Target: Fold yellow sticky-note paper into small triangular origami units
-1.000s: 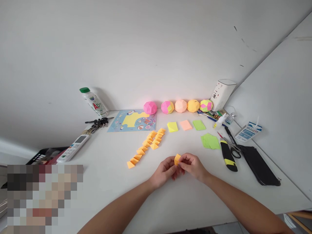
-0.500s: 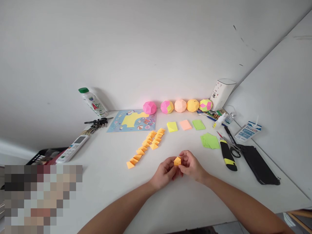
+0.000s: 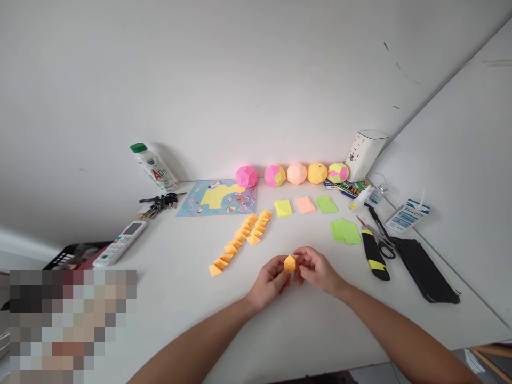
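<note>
A small orange folded paper piece [image 3: 290,263] is between my two hands, above the table. My left hand [image 3: 272,280] pinches its lower left with thumb and fingers. From the other side, my right hand [image 3: 316,269] has curled fingers at the paper's right edge; the fingertips are partly hidden. Beyond my left hand, several orange folded paper units [image 3: 233,247] lie in two slanting rows. Stacks of yellow paper [image 3: 284,208], peach paper [image 3: 305,205] and green paper [image 3: 327,205] sit farther back, with loose green sheets [image 3: 344,231] nearer my right hand.
Several faceted paper balls [image 3: 296,174] line the wall. At right are a utility knife [image 3: 375,254], scissors [image 3: 386,249], a glue bottle [image 3: 360,199] and a black pouch [image 3: 426,271]. A remote [image 3: 120,244], keys [image 3: 154,209], a bottle [image 3: 155,168] and a picture board [image 3: 216,200] are left.
The folded piece has turned slightly and shows more of its face. My right thumb has shifted a little right, away from the paper's lower edge.
</note>
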{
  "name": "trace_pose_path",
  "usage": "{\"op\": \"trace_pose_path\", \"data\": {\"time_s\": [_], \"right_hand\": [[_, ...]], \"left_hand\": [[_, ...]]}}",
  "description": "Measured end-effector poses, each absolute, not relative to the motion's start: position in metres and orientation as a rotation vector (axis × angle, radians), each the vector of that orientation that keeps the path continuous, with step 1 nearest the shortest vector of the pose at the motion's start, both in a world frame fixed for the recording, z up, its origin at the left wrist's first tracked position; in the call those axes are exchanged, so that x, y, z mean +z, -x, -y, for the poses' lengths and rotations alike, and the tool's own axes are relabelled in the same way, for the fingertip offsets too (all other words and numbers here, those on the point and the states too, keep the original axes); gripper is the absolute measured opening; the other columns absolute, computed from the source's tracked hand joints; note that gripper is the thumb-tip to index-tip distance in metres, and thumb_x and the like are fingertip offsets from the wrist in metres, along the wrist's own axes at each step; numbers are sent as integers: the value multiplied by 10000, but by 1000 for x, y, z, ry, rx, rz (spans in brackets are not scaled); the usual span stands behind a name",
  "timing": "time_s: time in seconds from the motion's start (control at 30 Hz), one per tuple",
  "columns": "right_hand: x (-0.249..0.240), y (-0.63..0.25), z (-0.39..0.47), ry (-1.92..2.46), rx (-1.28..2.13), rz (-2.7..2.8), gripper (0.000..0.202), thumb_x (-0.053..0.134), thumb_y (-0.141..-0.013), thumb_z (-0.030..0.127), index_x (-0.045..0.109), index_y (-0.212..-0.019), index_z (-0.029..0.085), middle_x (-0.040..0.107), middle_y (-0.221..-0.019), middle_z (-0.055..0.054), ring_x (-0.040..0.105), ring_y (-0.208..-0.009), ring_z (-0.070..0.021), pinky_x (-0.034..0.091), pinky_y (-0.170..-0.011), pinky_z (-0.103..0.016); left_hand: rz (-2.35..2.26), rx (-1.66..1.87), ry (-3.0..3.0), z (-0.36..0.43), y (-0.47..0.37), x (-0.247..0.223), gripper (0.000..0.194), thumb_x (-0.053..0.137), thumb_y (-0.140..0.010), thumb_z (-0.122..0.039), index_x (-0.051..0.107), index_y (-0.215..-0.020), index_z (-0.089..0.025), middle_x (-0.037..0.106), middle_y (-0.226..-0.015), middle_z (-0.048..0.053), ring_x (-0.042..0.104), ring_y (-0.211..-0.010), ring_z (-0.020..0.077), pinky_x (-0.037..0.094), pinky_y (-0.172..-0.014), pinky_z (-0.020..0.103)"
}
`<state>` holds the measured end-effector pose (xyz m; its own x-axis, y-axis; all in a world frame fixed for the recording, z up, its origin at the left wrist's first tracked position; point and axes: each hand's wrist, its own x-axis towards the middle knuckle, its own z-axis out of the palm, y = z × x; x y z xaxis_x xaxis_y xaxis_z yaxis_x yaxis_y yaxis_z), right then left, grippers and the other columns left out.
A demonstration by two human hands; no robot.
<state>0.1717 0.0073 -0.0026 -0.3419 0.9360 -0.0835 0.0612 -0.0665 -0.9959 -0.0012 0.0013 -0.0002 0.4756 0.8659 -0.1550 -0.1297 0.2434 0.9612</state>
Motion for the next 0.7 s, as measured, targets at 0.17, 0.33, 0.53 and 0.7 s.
{"op": "trace_pose_path", "data": {"time_s": [0.17, 0.33, 0.53, 0.7], "right_hand": [[0, -172, -5, 1107, 1541, 1501, 334, 569, -743, 158, 473, -1061, 197, 575, -852, -10, 558, -630, -102, 497, -545, -245], [3, -169, -5, 1073, 1519, 1440, 254, 581, -778, 256, 502, -1008, 184, 596, -766, -1, 541, -562, -93, 486, -560, -261], [5, -169, -3, 1117, 1464, 1457, 221, 573, -783, 284, 518, -972, 184, 621, -767, -18, 574, -596, -124, 498, -572, -275], [4, -171, -1, 1122, 1289, 1650, 233, 586, -781, 285, 556, -986, 179, 618, -852, -37, 575, -694, -137, 495, -623, -262]], "left_hand": [[-802, 779, -1129, -3, 2, -4, 403, 569, -776, -399, 502, -1089, -155, 562, -676, 3, 437, -520, 82, 309, -478, 207], [-839, 774, -1151, -3, 0, -3, 444, 564, -781, -439, 469, -1115, -164, 590, -704, 15, 470, -535, 91, 346, -472, 203], [-902, 841, -1168, -4, -3, -3, 324, 548, -775, -477, 499, -789, -157, 587, -685, 13, 501, -530, 91, 405, -471, 207], [-893, 876, -1113, -6, -1, -5, 328, 617, -725, -447, 442, -696, -172, 561, -605, -28, 515, -473, 83, 425, -487, 224]]}}
